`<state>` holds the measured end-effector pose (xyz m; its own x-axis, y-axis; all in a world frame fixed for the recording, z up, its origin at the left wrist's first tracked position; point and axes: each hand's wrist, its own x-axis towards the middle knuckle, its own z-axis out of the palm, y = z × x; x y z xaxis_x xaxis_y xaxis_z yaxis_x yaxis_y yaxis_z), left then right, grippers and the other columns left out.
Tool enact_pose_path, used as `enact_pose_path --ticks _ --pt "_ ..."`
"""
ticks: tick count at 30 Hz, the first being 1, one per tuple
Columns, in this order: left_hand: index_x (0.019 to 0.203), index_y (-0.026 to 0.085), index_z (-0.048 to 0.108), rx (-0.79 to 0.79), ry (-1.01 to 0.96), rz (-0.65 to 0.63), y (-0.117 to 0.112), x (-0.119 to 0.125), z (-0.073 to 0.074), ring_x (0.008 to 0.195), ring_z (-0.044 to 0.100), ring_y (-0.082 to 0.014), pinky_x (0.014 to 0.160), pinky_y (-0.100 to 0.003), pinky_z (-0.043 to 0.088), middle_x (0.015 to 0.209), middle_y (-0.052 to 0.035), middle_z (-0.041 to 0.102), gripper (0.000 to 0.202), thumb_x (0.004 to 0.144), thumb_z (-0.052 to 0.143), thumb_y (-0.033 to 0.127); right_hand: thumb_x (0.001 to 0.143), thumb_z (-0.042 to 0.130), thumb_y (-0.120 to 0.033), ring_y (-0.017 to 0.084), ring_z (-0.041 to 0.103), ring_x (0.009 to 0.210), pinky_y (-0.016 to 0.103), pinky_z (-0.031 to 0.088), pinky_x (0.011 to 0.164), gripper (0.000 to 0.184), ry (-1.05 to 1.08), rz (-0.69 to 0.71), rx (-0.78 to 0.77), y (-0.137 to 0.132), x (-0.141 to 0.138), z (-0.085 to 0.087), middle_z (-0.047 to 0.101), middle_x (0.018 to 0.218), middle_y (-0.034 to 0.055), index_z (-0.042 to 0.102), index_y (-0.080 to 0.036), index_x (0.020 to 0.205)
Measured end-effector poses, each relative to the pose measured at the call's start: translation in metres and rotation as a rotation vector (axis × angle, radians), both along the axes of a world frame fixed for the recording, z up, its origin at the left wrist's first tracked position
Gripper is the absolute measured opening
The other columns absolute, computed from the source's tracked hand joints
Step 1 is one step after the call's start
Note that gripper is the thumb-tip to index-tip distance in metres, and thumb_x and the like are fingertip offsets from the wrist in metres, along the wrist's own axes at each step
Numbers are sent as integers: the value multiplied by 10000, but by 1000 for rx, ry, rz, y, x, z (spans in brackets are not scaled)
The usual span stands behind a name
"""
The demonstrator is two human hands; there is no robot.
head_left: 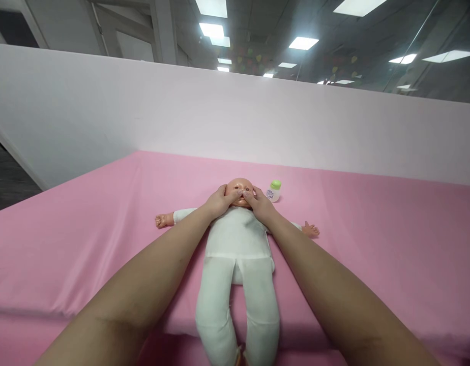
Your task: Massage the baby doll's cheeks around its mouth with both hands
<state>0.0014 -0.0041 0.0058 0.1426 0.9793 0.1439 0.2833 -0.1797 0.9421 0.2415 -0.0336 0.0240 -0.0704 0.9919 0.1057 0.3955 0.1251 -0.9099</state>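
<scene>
A baby doll (237, 239) in a white suit lies on its back on the pink sheet (372, 244), head away from me, arms spread to both sides. My left hand (218, 202) rests against the left side of the doll's head, thumb on its face. My right hand (260, 203) rests against the right side of the head, thumb also pressed on the face near the nose. Both hands touch the doll's face with fingers apart, cupping the cheeks. My forearms stretch along either side of its body.
A small baby bottle (273, 190) with a green cap stands on the sheet just right of the doll's head. A pale partition wall (235, 117) rises behind the bed. Dark floor (6, 178) shows at the far left.
</scene>
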Motion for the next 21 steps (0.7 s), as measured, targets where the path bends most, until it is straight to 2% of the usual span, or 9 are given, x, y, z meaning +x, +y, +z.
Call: enact_pose_path --ticks 2,8,13,18,21 --pt "1732 290 756 -55 -14 -18 -1 0 1 1639 816 -490 1313 -575 639 1803 -209 835 1048 985 904 1010 1134 791 -879 403 791 1663 577 569 1487 988 4 4 -1 -1 0 0 803 1823 175 635 -266 1893" --pt "1766 296 720 -77 -12 -19 1 -1 -1 1665 799 -496 1323 -580 629 1835 -204 814 1082 986 903 1022 1131 792 -874 409 814 1626 595 591 1460 1000 -2 -13 -14 -3 -1 3 821 1799 176 623 -280 1917" --pt "1770 277 717 -79 -22 -21 2 -1 -2 1614 829 -509 1288 -584 654 1793 -217 838 1133 966 915 1050 1126 841 -825 438 816 1619 600 615 1429 941 4 -33 -9 -6 -2 7 852 1757 170 664 -301 1888" --pt "1754 270 727 -76 -21 -22 1 -1 -1 1586 847 -504 1265 -557 673 1758 -208 863 1120 972 923 1048 1140 792 -863 428 814 1617 596 613 1416 1003 0 -18 -18 -4 -2 4 823 1790 190 619 -239 1906" --pt "1751 260 726 -78 -25 -25 1 -1 -1 1589 846 -506 1259 -549 676 1762 -215 861 1118 975 931 1038 1138 791 -870 414 828 1593 578 617 1406 1002 5 -12 -26 -2 -1 2 837 1768 182 619 -247 1904"
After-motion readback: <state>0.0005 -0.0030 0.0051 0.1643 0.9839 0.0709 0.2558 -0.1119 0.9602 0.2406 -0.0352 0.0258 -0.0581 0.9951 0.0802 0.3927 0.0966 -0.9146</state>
